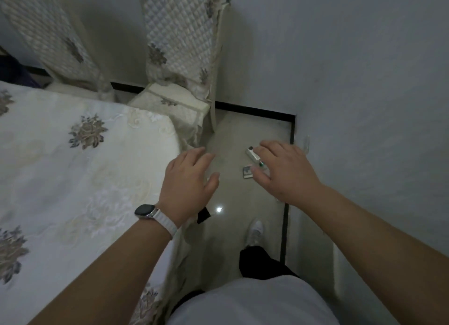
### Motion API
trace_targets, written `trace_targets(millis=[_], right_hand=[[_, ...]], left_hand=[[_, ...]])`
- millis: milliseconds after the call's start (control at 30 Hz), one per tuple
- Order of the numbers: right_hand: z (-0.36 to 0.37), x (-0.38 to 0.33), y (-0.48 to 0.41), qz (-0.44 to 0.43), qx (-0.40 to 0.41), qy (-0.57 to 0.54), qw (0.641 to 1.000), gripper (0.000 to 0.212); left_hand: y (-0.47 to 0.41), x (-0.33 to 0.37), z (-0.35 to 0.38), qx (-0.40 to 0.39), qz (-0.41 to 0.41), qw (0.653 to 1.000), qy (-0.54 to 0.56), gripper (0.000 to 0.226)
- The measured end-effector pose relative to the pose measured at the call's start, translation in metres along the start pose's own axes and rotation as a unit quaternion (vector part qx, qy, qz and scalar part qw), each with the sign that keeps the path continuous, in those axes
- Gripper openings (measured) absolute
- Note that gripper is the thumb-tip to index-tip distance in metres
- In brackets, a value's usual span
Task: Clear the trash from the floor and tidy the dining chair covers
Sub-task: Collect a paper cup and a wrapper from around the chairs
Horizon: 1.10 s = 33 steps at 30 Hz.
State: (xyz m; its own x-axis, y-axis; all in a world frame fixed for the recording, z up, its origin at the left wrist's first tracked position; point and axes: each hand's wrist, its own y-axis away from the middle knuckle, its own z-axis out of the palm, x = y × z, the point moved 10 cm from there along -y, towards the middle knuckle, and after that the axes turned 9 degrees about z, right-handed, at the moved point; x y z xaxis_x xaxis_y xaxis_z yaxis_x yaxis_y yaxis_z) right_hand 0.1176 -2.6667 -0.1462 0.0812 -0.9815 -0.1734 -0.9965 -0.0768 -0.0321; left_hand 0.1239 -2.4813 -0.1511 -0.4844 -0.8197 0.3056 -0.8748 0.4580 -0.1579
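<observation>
Step in hand: floor trash, not yet lifted
Trash: small white carton (251,154) and flat wrapper (247,172), lying on the floor (233,135) near the wall corner, just past the chair
Your right grip (284,171): fingers spread, holding nothing, over the carton; contact cannot be told
Your left grip (189,176): spread, empty, beside the tabletop edge
Next move, likely: bend lower, pinch each piece
In the way: draped tablecloth (73,154), covered dining chair (179,45), narrow gap to the wall (364,82)

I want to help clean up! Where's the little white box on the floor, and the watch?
little white box (252,155): head view, on its top face.
watch (145,211): head view, on its dark dial.
</observation>
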Motion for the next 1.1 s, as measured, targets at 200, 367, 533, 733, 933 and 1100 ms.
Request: trace_targets(millis=[200,367,533,733,933,1100], right_hand=[[-0.007,0.044,-0.080,-0.036,-0.012,-0.005,0.999,0.053],[-0.004,0.059,-0.114,-0.054,-0.016,-0.012,0.998,0.051],[0.008,0.077,-0.148,-0.051,-0.010,-0.001,0.999,0.042],[0.039,0.097,-0.180,-0.020,-0.057,0.038,0.997,0.047],[0.070,0.119,-0.216,0.028,-0.063,0.024,0.997,0.044],[0.120,0.143,-0.246,0.036,-0.056,-0.009,0.998,0.041]], left_hand=[[-0.087,0.014,-0.001,0.004,-0.008,0.999,-0.032,0.049],[-0.129,0.004,0.012,-0.027,0.027,0.997,-0.072,0.048],[-0.166,-0.019,0.037,-0.046,0.055,0.993,-0.094,0.048],[-0.206,-0.057,0.085,-0.054,0.015,0.998,-0.038,0.051],[-0.246,-0.104,0.133,-0.061,-0.002,0.998,0.002,0.052],[-0.266,-0.131,0.195,-0.074,-0.007,0.997,0.006,0.050]])
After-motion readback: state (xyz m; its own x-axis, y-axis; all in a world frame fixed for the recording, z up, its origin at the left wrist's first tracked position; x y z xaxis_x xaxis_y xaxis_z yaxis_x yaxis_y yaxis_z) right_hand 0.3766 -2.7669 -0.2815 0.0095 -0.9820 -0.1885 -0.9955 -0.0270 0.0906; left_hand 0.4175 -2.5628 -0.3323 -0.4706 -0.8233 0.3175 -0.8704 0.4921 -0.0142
